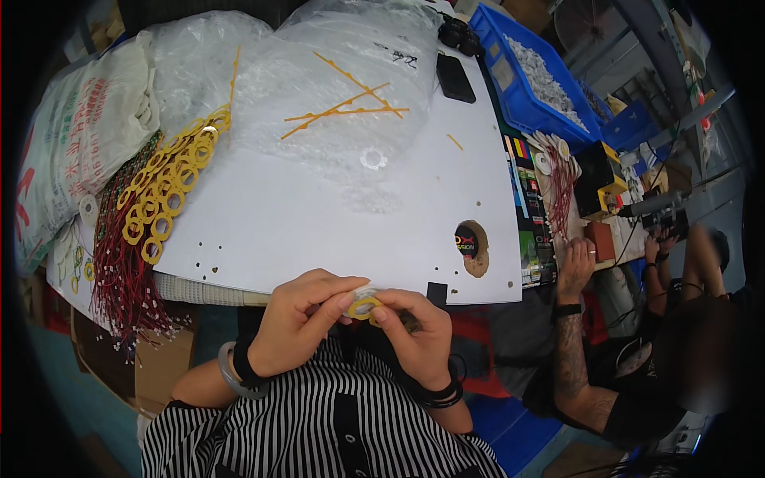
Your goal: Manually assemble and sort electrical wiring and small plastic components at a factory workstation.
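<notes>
At the near edge of the white table, my left hand and my right hand meet at a small yellow ring. A whitish round part sits against its far side. The thumb and fingers of each hand pinch the piece from opposite sides. My fingertips hide part of it, so how the two parts join is unclear. Left of my hands lies a heap of similar yellow rings, with dark red wires hanging over the table's edge.
Clear plastic bags cover the far side, with thin orange strips on top. A white sack leans at left. A black phone lies near a blue bin. The table has a hole. A co-worker's hand rests at right.
</notes>
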### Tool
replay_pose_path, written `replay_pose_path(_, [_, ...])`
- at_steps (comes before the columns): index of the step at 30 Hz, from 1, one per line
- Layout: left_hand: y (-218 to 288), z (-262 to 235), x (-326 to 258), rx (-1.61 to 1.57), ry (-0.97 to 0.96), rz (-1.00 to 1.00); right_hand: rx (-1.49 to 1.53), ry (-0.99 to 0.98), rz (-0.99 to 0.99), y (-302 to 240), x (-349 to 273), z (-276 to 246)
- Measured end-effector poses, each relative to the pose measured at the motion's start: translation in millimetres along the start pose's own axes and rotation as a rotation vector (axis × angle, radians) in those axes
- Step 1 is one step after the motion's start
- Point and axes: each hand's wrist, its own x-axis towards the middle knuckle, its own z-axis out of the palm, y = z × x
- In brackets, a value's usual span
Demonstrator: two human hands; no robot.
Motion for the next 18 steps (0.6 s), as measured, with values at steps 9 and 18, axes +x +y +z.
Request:
replay_pose_path(9, [5.6, 6.2, -6.1, 0.21, 0.04, 0.107, -0.042, 0.023, -0.026, -1.9, -5.3, -2.9])
replay_pose_path(18, [6.6, 7.8, -5.3, 0.071, 0.007, 0.054, 0.0, 0.018, -0.049, 0.4, -8.3, -6.2])
